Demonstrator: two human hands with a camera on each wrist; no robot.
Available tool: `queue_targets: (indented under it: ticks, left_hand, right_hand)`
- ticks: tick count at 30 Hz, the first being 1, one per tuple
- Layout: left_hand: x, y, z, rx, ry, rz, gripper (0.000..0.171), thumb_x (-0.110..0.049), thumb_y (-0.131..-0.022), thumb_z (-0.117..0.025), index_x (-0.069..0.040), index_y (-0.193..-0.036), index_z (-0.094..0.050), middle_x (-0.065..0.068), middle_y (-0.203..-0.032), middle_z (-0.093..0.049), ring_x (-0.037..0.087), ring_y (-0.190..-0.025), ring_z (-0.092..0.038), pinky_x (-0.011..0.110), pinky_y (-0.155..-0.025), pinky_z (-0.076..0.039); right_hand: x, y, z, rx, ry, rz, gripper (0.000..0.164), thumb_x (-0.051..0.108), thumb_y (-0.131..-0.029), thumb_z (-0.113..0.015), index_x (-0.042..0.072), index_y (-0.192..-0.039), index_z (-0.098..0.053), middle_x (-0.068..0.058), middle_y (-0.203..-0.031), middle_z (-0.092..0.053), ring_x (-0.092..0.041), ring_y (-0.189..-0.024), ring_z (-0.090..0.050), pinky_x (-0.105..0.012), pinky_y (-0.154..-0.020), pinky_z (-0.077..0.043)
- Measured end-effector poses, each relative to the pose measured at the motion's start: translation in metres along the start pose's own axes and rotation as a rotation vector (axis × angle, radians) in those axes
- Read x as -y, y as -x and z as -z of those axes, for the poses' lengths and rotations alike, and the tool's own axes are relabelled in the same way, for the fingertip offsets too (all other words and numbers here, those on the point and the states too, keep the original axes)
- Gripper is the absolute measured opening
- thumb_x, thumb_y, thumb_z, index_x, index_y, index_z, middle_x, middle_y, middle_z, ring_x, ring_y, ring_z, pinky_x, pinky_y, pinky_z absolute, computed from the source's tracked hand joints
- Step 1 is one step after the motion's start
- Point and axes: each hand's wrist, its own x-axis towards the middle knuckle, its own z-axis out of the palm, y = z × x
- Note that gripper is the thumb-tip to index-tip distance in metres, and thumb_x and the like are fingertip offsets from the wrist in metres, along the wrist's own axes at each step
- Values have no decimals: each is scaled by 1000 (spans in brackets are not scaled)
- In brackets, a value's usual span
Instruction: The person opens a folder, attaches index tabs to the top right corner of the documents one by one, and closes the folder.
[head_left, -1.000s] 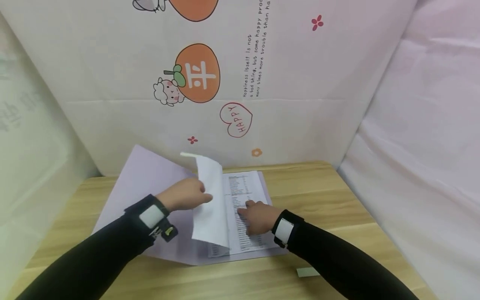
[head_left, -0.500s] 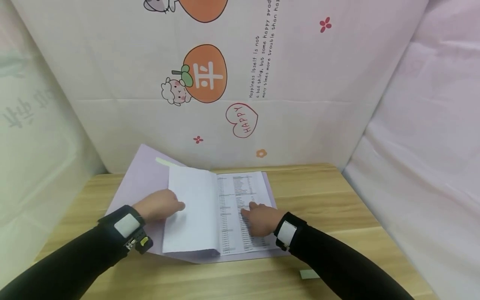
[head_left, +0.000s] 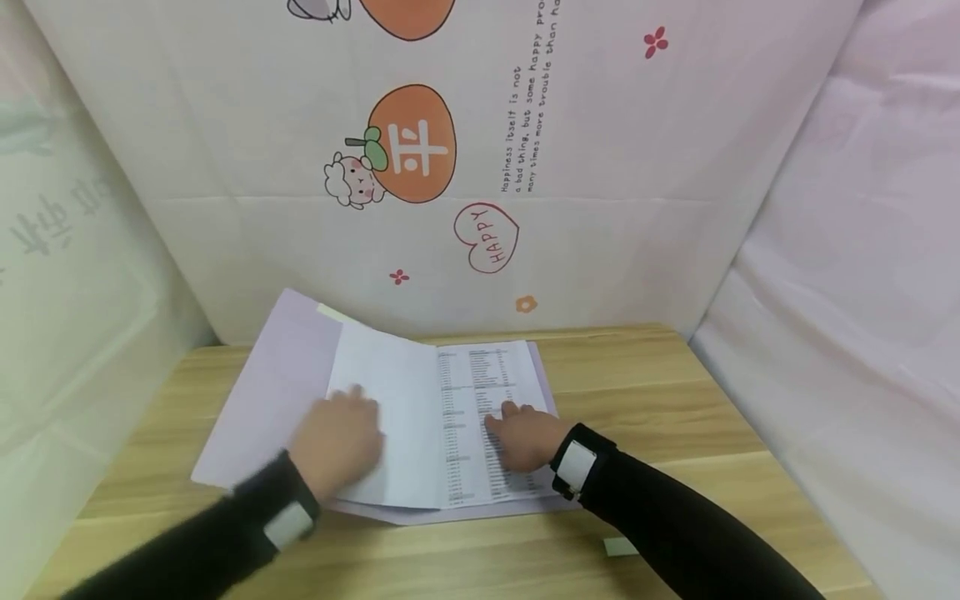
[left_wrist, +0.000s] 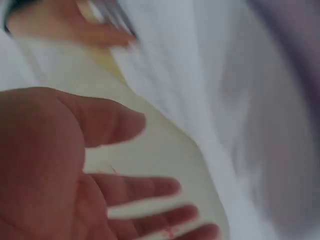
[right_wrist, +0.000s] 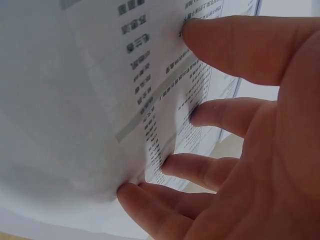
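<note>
A light purple folder (head_left: 277,375) lies spread on the table with its left cover slightly raised. Inside it, a white page (head_left: 405,417) is turned over to the left, blank side up. On the right lies a printed sheet (head_left: 457,450) with columns of text. My left hand (head_left: 341,437), blurred, is over the turned page; in the left wrist view its fingers (left_wrist: 145,190) are extended and grip nothing. My right hand (head_left: 528,437) rests its fingertips on the printed sheet; the right wrist view shows those fingers (right_wrist: 200,170) spread against the paper.
The wooden table (head_left: 637,383) meets an upright printed cloth (head_left: 600,167) behind. White cloth also hangs at the left and right sides. A small pale green strip (head_left: 620,547) lies by the right forearm, and another pale strip edges the folder's left cover.
The page has swung over to the left and now lies flatter on the folder's left cover. My left hand has let go of it and shifted. My right hand has stayed on the printed sheet.
</note>
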Motion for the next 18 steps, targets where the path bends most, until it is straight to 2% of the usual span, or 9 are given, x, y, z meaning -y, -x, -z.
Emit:
queue_targets:
  ticks: [2, 4, 5, 7, 9, 13, 16, 18]
  left_hand:
    - [-33, 7, -10, -25, -13, -138, 22, -26, -86, -68, -5, -82, -64, 7, -77, -52, 24, -70, -53, 41, -62, -49]
    - [-60, 11, -24, 32, 14, -231, 23, -29, -87, -68, -6, -84, -66, 3, -76, -52, 20, -70, -51, 36, -64, -47]
    - [-70, 14, -31, 62, 29, -257, 24, -31, -86, -67, -7, -83, -66, 2, -74, -51, 19, -67, -49, 34, -63, -46]
    - [-84, 18, -43, 110, 38, -259, 25, -32, -87, -67, -8, -80, -68, 1, -71, -50, 17, -64, -46, 32, -61, -43]
    - [-91, 21, -52, 113, 12, -255, 25, -32, -87, -67, -9, -76, -67, 1, -69, -50, 17, -62, -45, 31, -58, -40]
    - [-95, 22, -62, 85, -21, -266, 24, -30, -87, -65, -10, -74, -66, 3, -71, -52, 18, -62, -48, 32, -57, -40]
    - [-95, 20, -64, 86, -15, -281, 25, -31, -89, -65, -10, -77, -67, 4, -76, -56, 18, -64, -50, 33, -59, -43]
    - [-97, 18, -65, 107, -19, -289, 24, -31, -89, -66, -10, -77, -68, 4, -76, -57, 17, -64, -50, 33, -61, -44]
  right_hand:
    - [-3, -2, -1, -8, -4, -1, 70, 28, -87, -70, 17, -151, -44, -15, -137, -49, -28, -106, -53, -40, -82, -48]
    - [-4, -4, -1, -15, 2, -7, 71, 29, -85, -72, 18, -150, -46, -14, -136, -50, -28, -107, -53, -40, -83, -48]
    - [-3, -4, 0, -21, 6, -10, 70, 29, -85, -73, 19, -149, -48, -13, -133, -51, -28, -106, -52, -40, -83, -47]
    - [1, -4, 2, -56, 13, 6, 65, 28, -84, -75, 18, -144, -54, -11, -126, -55, -26, -105, -51, -41, -84, -47]
    - [9, -3, 4, -122, -2, 55, 57, 28, -86, -73, 17, -139, -57, -9, -121, -57, -22, -106, -52, -40, -87, -48]
    - [32, -9, 3, -252, -107, 244, 36, 23, -91, -68, 16, -126, -64, 0, -110, -59, -12, -97, -54, -30, -86, -48]
    - [47, -21, 2, -270, -160, 332, 29, 21, -93, -64, 15, -121, -65, 3, -107, -57, -9, -93, -53, -26, -84, -47]
    - [49, -35, 0, -288, -164, 337, 28, 22, -95, -62, 15, -121, -65, 3, -108, -56, -9, -94, -52, -26, -85, -46]
